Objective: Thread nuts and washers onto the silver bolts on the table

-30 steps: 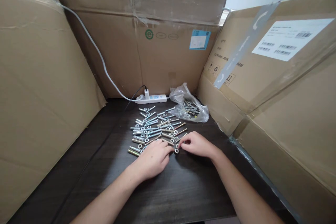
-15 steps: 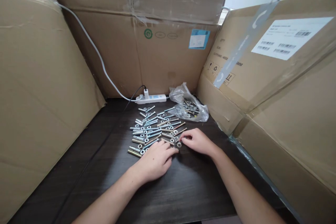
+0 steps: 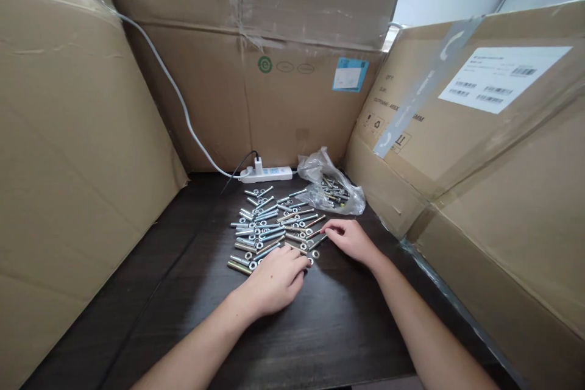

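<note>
Rows of metal bolts, sleeves, nuts and washers lie on the dark table. My left hand (image 3: 278, 277) rests low over the near end of the rows, its fingers stretched forward and hiding some parts. A small washer (image 3: 311, 261) shows at its fingertips. My right hand (image 3: 350, 239) is at the right edge of the rows, thumb and index finger closed on the upper end of a bolt (image 3: 316, 243) that lies slanted on the table. Just below that bolt is a flat washer (image 3: 315, 254). Brass-coloured sleeves (image 3: 238, 267) line the left side.
A clear plastic bag (image 3: 340, 195) with more bolts lies open behind the rows at right. A white power strip (image 3: 265, 175) with a plugged-in cable stands at the back. Large cardboard boxes (image 3: 301, 109) wall in the table (image 3: 183, 292) at left, back and right.
My right hand has moved slightly up and right from the nuts and washers, and a slanted bolt now shows at its fingertips. My left hand stays nearly in place. The view has shifted a little.
</note>
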A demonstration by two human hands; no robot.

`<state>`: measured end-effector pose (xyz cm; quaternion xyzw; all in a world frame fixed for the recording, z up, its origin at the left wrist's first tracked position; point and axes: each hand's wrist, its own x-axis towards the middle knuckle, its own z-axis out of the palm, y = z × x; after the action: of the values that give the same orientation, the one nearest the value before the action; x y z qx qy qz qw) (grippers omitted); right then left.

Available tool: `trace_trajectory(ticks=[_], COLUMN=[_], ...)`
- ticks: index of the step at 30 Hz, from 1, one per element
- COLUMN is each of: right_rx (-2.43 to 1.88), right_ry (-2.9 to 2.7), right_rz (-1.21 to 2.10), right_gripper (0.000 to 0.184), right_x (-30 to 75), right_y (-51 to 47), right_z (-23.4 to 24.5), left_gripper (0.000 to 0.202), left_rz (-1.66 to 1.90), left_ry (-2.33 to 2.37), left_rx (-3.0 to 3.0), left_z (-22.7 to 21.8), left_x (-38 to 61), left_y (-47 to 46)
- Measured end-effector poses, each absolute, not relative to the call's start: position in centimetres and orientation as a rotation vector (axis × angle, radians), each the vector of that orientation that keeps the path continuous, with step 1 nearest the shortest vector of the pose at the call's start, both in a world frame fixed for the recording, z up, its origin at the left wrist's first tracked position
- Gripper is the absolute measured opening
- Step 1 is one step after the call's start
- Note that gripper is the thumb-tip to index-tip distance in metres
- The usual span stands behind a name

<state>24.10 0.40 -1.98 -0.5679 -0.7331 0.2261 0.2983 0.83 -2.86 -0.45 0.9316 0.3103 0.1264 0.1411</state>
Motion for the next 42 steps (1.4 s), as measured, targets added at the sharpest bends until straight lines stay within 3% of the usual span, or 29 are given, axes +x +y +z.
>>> trace_trajectory(ticks=[12,17,23,42], right_rx=[-1.497,-1.925,-2.068,-1.924], right_ry=[-1.659,-1.598,-1.641,-1.993], right_rz=[0.467,0.153,0.069,-0.004], right_gripper=[0.027,0.031,0.026,0.021], right_x=[25.7,29.2,31.4,26.7], right_y=[1.7,2.3,2.1,9.5], right_z=[-1.4,-0.9,-3.1,-1.6], left_gripper=[0.019,0.019,0.02,0.019], left_rz=[0.402,0.406,0.399,0.425], left_ry=[0.827,0.812,0.815,0.804], left_rx=[2.601,2.599,2.606,2.609], left_z=[-0.4,-0.4,-0.3,-0.4], left_x=[0.7,0.5,0.4,0.3], left_y=[-2.6,-2.6,-2.6,-2.4])
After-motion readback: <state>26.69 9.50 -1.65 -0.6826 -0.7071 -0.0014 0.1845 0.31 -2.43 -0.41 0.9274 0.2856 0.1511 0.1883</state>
